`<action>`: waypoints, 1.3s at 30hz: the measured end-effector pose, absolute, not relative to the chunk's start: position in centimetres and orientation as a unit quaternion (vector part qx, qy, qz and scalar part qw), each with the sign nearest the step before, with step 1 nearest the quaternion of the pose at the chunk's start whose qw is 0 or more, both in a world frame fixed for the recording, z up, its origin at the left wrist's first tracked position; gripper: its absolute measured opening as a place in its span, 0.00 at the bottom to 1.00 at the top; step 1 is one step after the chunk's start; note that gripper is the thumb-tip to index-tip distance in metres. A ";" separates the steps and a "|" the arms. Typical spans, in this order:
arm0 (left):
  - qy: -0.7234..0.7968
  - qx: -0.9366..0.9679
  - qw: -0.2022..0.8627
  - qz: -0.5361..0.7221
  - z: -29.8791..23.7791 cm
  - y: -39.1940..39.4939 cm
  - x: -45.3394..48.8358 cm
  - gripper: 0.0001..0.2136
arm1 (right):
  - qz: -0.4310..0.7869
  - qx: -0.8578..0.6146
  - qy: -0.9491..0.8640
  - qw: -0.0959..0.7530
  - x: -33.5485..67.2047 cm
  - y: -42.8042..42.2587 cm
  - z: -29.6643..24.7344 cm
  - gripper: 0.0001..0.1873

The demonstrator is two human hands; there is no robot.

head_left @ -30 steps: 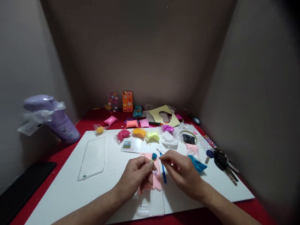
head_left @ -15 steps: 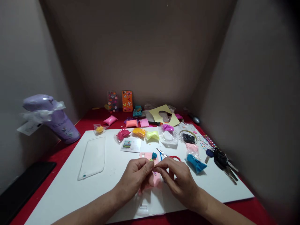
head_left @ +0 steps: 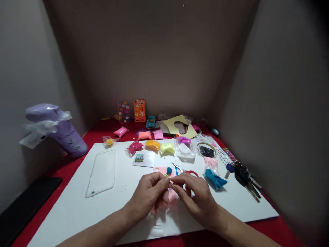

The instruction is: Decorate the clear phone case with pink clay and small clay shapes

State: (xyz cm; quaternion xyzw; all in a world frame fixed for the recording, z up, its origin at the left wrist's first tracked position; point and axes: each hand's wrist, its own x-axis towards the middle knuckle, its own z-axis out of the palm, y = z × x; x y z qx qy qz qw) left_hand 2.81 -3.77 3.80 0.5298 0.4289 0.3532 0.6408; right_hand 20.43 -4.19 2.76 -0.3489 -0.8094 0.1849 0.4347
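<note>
My left hand point(head_left: 150, 193) and my right hand point(head_left: 194, 197) meet fingertip to fingertip over a pink phone case point(head_left: 161, 171) on the white board point(head_left: 64, 209). Both pinch a tiny piece of clay, green and pale, between them; it is too small to make out well. A small teal clay ball point(head_left: 169, 170) sits on the case just beyond my fingers. Small scissors with red handles point(head_left: 185, 171) and a blue tool point(head_left: 176, 170) lie right behind my right hand.
A clear phone case point(head_left: 102, 172) lies left on the board. Several bags of coloured clay point(head_left: 152, 145) line the far edge, a blue clay bag point(head_left: 215, 179) and keys point(head_left: 244, 176) are at right. A purple bottle point(head_left: 60, 132) stands at left. Walls close in on three sides.
My right hand moved left from beside the blue tool and joined its fingertips with my left hand's. The scissors' red handles came into sight behind it.
</note>
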 end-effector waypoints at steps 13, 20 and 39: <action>0.432 0.529 0.641 0.351 3.9 -3.8 3.0 0.18 | 0.196 -0.342 -0.801 0.451 20.3 -4.3 2.8 0.06; 0.434 0.531 0.638 0.350 3.9 -3.9 3.1 0.19 | 0.191 -0.336 -0.810 0.442 20.2 -4.3 2.8 0.05; 0.415 0.499 0.663 0.373 3.4 -3.5 2.8 0.12 | 0.192 -0.336 -0.805 0.450 20.3 -4.4 2.7 0.07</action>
